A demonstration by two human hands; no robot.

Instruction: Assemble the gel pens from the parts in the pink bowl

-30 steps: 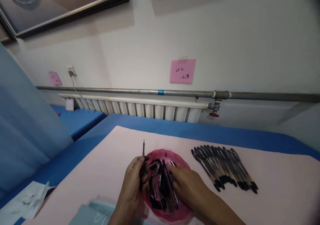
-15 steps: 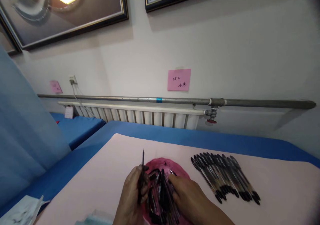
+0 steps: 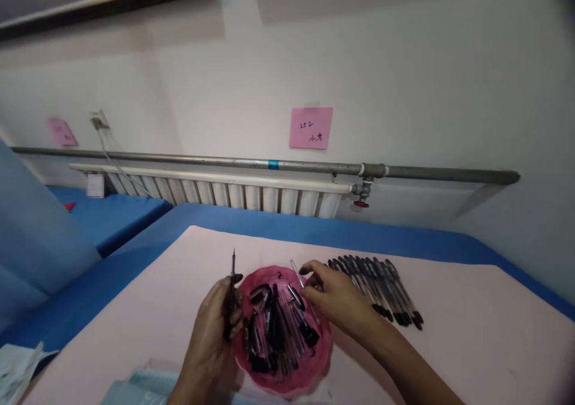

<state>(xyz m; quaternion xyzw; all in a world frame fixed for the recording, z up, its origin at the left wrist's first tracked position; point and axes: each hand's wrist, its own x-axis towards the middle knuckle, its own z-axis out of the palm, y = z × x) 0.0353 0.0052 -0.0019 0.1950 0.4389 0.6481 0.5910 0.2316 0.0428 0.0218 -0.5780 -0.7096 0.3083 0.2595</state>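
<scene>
A pink bowl (image 3: pixel 309 381) with a wavy rim stands before me, holding black pen caps, clear tubes and other pen parts. My left hand (image 3: pixel 210 318) is closed at the bowl's left side. It grips a dark pen refill (image 3: pixel 233 266) that points upward, and something black that I cannot make out sits in the same palm. Over the bowl's right rim, my right hand (image 3: pixel 335 294) pinches a clear pen barrel (image 3: pixel 294 267), tilted, its lower end reaching down into the bowl. To the right, a row of capped black pens (image 3: pixel 377 285) lies side by side, partly behind my right hand.
A pink sheet (image 3: pixel 471 333) covers the blue table (image 3: pixel 341 224). Light-blue plastic packaging (image 3: pixel 135 387) lies at the front left, a white bag (image 3: pixel 18 363) farther left. Behind the table are a radiator (image 3: pixel 251 198) and a pipe with a red valve (image 3: pixel 360 204).
My right hand has risen from among the pen parts and now holds a clear barrel at the bowl's right rim. My left hand keeps its grip. The view has tilted down and shifted right.
</scene>
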